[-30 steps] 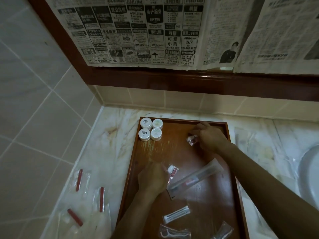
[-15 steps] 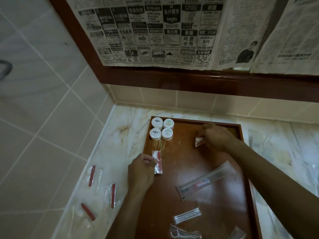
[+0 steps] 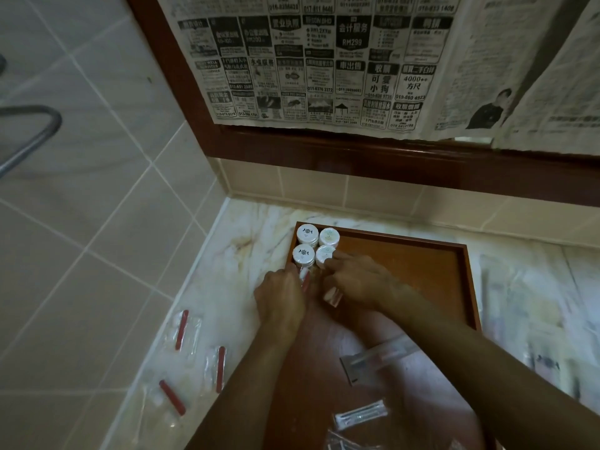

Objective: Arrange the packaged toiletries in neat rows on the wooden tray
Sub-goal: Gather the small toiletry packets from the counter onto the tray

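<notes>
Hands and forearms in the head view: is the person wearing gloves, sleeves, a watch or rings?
Neither the left hand nor the right hand wears a glove. Both forearms are bare as far as the frame shows, with no sleeve edge in view. No watch or bracelet shows at either wrist, and no ring on the visible fingers, though the dim light hides fine detail.

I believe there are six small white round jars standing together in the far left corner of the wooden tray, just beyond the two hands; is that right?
Not quite: the head view shows four small white round jars, not six. They do stand together in the far left corner of the wooden tray, just beyond the left hand and the right hand.
</notes>
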